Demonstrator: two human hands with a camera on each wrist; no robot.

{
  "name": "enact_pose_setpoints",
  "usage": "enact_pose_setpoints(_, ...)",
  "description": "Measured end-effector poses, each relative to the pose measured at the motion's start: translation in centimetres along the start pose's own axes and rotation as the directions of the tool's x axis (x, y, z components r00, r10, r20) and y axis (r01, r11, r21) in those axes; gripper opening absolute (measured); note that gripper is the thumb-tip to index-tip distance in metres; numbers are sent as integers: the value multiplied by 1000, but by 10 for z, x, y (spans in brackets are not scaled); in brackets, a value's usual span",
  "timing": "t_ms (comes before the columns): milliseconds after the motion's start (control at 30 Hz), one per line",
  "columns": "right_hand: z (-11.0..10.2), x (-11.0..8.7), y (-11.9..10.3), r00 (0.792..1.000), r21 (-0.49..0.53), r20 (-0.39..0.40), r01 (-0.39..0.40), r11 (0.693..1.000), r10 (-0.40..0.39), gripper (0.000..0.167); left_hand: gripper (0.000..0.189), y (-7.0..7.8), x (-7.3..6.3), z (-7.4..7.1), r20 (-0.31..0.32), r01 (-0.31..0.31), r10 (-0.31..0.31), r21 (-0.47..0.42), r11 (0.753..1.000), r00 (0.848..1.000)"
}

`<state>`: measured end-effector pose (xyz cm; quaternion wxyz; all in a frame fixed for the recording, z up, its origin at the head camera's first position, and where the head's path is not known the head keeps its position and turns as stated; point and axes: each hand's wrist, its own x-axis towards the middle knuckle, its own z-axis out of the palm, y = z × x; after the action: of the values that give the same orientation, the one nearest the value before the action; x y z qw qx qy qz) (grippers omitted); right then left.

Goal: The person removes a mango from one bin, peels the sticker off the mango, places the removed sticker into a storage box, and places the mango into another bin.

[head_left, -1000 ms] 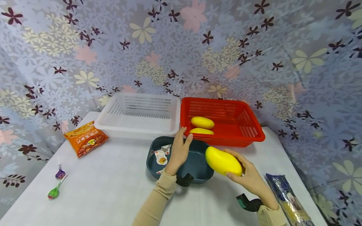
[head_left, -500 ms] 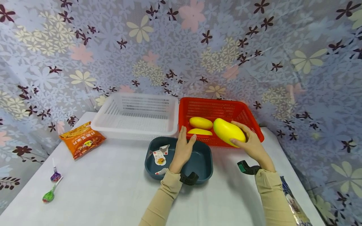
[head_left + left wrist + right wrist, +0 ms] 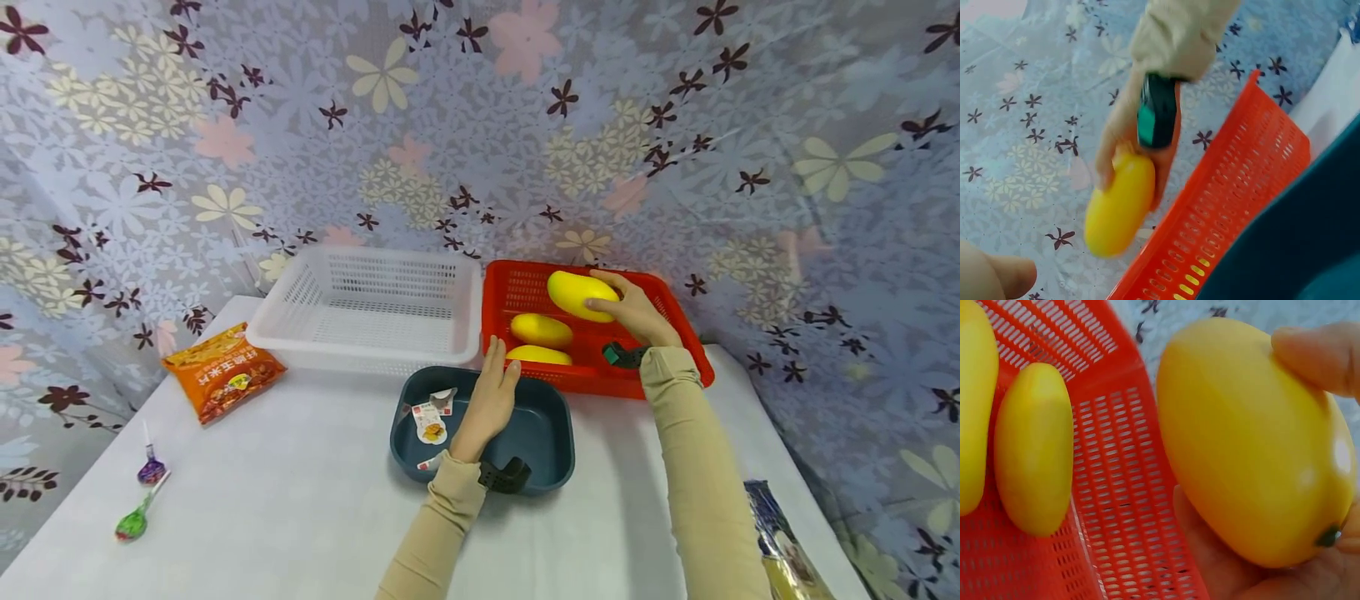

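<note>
My right hand [image 3: 641, 317] grips a large yellow mango [image 3: 581, 296] above the back part of the red basket [image 3: 600, 383]. Seen from the right wrist, the thumb lies on one side of the held mango [image 3: 1247, 444] and fingers are behind it; a dark green stem dot shows at its lower end. Two more mangoes, one behind [image 3: 542, 331] and one in front [image 3: 538, 355], lie at the basket's left side. My left hand [image 3: 487, 404] is over the dark blue basin [image 3: 543, 437], fingers straight and holding nothing, fingertips near the red basket's front rim.
Torn printed wrappers [image 3: 430, 427] lie in the basin's left half. A white basket [image 3: 360, 360] adjoins the red one. Left on the table are an orange snack bag [image 3: 228, 372], a purple lollipop [image 3: 152, 469] and a green lollipop [image 3: 133, 523]. A shiny blue-and-gold packet [image 3: 783, 546] lies at right.
My right hand has carried the mango from beside the basin, up and away, to over the red basket's back. The left hand stays over the basin, shifted only slightly.
</note>
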<state>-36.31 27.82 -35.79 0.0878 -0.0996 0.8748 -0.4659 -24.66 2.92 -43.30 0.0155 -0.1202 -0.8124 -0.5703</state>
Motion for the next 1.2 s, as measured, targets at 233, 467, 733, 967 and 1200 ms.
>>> enact_pose_setpoints(233,13,31,9,997,71,10,-78,994,77,73,56,1,-4,1,-21,-20,19,-49,999,1000)
enact_pose_setpoints(467,33,47,17,986,113,-63,-145,983,153,76,54,5,-8,7,-23,7,-8,-67,998,1000)
enact_pose_setpoints(733,45,60,20,960,111,-168,-209,972,226,78,54,9,-6,8,-12,16,-17,-77,997,1000)
enact_pose_setpoints(967,51,65,16,918,53,-184,-347,936,350,79,54,7,-3,3,-25,11,-12,-71,997,1000)
enact_pose_setpoints(1200,59,78,16,938,28,54,-344,939,342,89,54,-1,-1,-2,-50,1,-4,-53,999,999)
